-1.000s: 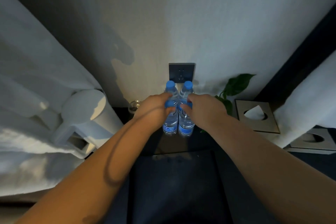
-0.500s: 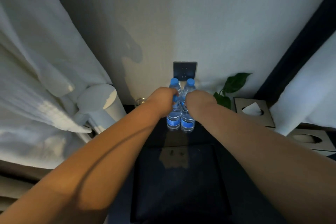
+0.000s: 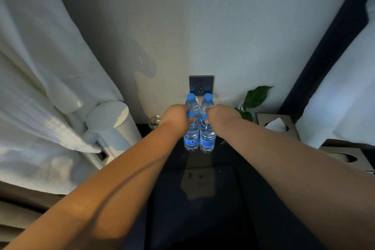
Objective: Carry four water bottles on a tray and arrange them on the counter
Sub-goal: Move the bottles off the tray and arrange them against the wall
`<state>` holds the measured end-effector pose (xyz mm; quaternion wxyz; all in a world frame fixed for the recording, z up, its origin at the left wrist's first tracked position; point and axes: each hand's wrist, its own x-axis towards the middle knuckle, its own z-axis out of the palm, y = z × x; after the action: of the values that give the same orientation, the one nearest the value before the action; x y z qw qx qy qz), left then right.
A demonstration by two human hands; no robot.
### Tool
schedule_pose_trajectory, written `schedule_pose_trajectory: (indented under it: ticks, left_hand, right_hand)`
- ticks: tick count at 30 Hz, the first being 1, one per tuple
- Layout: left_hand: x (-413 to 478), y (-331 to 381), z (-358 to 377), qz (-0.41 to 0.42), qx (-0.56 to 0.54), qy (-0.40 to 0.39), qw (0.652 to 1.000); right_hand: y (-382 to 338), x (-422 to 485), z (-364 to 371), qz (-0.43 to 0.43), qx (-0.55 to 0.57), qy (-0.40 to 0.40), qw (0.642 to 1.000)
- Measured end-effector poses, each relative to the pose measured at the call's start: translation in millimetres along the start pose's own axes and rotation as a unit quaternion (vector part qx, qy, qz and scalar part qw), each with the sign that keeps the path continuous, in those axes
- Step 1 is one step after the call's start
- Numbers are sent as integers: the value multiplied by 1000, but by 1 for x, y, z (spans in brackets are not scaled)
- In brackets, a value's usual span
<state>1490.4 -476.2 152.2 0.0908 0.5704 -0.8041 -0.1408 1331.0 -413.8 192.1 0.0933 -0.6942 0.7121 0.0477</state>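
Several clear water bottles with blue caps and blue labels stand upright, pressed together in a tight block on the dark counter (image 3: 229, 158) against the wall. My left hand (image 3: 176, 116) grips the neck of the front left bottle (image 3: 191, 138). My right hand (image 3: 220, 115) grips the neck of the front right bottle (image 3: 207, 140). Behind them stand the back left bottle (image 3: 191, 101) and the back right bottle (image 3: 207, 101), with only caps and shoulders showing. A dark flat tray (image 3: 194, 209) lies on the counter in front of the bottles, between my forearms.
A white kettle (image 3: 110, 126) stands left of the bottles, with a small glass (image 3: 154, 122) beside it. A white robe (image 3: 36, 79) hangs at far left. A plant (image 3: 254, 99), a tissue box (image 3: 277, 126) and a wall socket (image 3: 200, 85) are nearby.
The view has tilted up and drawn back a little. Both hands have kept their grip on the front bottles, which stay in the same spot by the wall.
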Motion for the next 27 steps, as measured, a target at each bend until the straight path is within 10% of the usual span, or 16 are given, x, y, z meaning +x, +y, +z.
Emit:
schedule_pose_trajectory:
  ticks: [27]
  left_hand:
    - [8,3,-1,60,68,-21,996]
  right_hand:
    - [2,7,7,-10,18,26,999]
